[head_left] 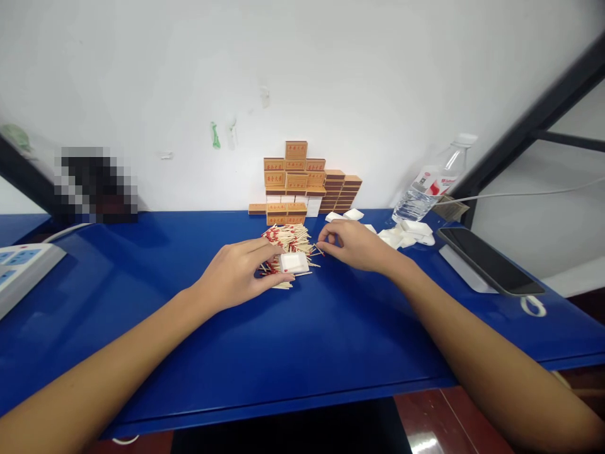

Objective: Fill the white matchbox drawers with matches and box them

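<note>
My left hand [241, 271] grips a small white matchbox tray [295, 262] by its left end, thumb in front and fingers behind. A red match tip shows inside the tray. Under and behind it lies a heap of loose matches [288, 236] with red heads. To the right of the heap, my right hand [352, 243] is closed in a pinch on a match [318, 250]. Stacked matchboxes [296, 180] in orange and brown stand against the wall just behind the heap.
More white matchbox trays [416, 228] lie in a loose pile at the right. Behind them a clear plastic bottle [432, 180] leans to the right. A phone [489, 260] rests on a white stand. At the far left sits a power strip [28, 271] on the blue table [283, 353].
</note>
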A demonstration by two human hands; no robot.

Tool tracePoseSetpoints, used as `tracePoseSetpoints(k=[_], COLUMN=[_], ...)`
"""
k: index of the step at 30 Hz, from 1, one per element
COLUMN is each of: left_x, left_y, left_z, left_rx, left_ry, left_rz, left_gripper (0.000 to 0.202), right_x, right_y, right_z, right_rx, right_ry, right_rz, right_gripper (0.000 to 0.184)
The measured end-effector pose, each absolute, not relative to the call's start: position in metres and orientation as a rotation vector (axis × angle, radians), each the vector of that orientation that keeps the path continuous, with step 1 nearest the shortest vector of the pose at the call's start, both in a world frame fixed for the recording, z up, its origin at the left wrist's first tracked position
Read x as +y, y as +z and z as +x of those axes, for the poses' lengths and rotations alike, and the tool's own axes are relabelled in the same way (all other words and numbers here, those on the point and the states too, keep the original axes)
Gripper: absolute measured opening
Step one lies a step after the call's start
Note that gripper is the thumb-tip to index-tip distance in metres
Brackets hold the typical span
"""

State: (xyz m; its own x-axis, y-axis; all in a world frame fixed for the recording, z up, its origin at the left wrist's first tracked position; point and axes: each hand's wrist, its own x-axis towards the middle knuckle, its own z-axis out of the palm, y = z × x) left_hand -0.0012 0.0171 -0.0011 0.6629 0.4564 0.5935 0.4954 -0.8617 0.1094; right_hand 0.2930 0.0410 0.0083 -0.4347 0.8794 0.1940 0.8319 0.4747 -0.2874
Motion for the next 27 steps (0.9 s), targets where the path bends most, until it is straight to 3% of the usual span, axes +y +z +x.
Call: tracePoseSetpoints(k=[5,15,23,27], left_x=[0.017,0.019,0.021,0.021], left_y=[-0.001,0.0,0.0,-0.001], left_z=[-0.001,-0.002,-0.002,-0.003], left_rx=[-0.786,-0.786,-0.776,-0.785], left_ry=[-0.951,-0.958,-0.975,-0.964], left_rz=[-2.794,-2.773,-2.763,-2.76], left_gripper=[0.035,0.036,0.039,0.04], right_x=[0.047,0.052,0.049,0.05], right_y=[-0.001,0.002,0.006,0.007], right_z=[0.296,0.307,0.303,0.303], right_rx=[-2.454,-2.471,-2.547,-2.549], right_ry=[0.265,0.401,0.46,0.475], right_rz=[-1.334,-1.323,-1.24,-1.27], right_gripper=[0.026,0.014,0.022,0.016])
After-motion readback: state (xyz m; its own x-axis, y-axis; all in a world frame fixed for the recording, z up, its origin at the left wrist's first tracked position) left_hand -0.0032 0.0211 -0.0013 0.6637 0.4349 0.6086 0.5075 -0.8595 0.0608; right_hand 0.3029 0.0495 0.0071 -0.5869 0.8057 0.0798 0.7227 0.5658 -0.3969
